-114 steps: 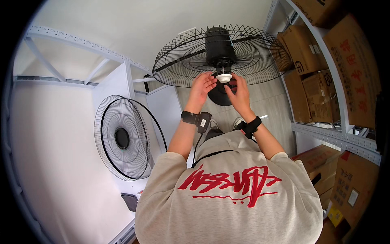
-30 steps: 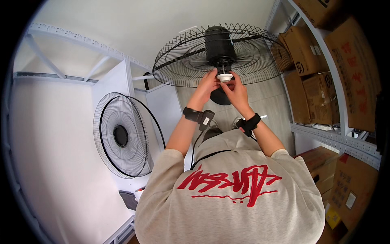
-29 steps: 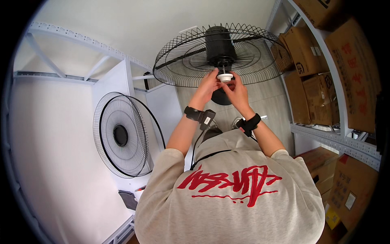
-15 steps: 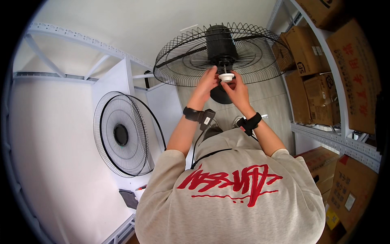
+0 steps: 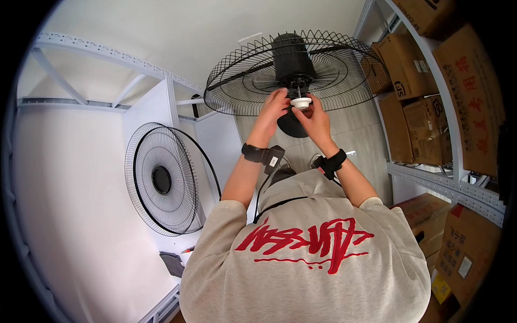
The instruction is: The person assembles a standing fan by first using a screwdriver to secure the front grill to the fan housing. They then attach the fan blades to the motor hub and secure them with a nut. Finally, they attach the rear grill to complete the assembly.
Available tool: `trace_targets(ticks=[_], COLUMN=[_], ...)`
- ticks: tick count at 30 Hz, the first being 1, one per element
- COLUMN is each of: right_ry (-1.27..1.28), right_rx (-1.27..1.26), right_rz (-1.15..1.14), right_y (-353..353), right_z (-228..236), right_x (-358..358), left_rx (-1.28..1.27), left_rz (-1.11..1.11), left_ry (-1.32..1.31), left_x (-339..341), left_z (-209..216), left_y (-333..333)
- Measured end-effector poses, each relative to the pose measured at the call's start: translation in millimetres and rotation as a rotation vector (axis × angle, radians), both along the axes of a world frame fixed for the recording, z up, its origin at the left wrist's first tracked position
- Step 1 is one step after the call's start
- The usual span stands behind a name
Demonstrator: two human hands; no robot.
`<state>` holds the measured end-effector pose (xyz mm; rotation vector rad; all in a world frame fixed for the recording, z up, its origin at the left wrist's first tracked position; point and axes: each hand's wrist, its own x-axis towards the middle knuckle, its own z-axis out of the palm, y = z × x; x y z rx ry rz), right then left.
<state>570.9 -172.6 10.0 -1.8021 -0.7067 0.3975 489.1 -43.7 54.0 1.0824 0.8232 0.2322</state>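
In front of me stands a black fan with its motor housing [image 5: 292,59], an open wire rear grille [image 5: 237,75] and a round base [image 5: 292,127]. A metal shaft sticks out toward me below the motor. At the shaft's near end is a white ribbed plastic nut [image 5: 301,103]. My right hand [image 5: 316,125] pinches this nut between thumb and fingers. Beside it on the left, my left hand [image 5: 273,112] is curled close to the shaft, its fingertips by the fan's neck. Whatever the left fingers grip is hidden.
A separate round wire grille [image 5: 161,179] with a black rim leans at the left on a white shelf surface [image 5: 81,204]. Metal racking with cardboard boxes [image 5: 428,126] rises at the right. Tiled floor [image 5: 355,140] lies under the fan. Cables run from my wrist bands.
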Motion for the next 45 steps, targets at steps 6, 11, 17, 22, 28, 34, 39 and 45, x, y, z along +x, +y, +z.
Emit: trace_targets(ticks=[6, 11, 17, 22, 28, 34, 39, 45], right_ry=[-0.019, 0.016, 0.002, -0.033, -0.03, 0.001, -0.036, -0.026], right_rx=[-0.014, -0.023, -0.047, -0.012, -0.017, -0.026, 0.003, 0.01], right_rz=[0.004, -0.016, -0.023, -0.025, -0.026, -0.031, -0.024, -0.046], right_y=[0, 2, 2, 2, 2, 4, 3, 4], right_z=[5, 0, 4, 1, 2, 4, 2, 4], right_x=[0, 1, -2, -1, 2, 0, 1, 0], left_rx=[-0.131, 0.082, 0.042, -0.19, 0.009, 0.177, -0.051, 0.209], left_rz=[-0.101, -0.047, -0.054, -0.123, -0.102, -0.075, -0.073, -0.064], left_ry=[-0.07, 0.04, 0.015, -0.086, -0.035, 0.017, -0.039, -0.017], left_x=[13, 1, -6, 7, -4, -7, 3, -4], left_z=[-22, 2, -2, -6, 2, -8, -10, -15], left_y=[-6, -4, 2, -11, -7, -6, -18, -14])
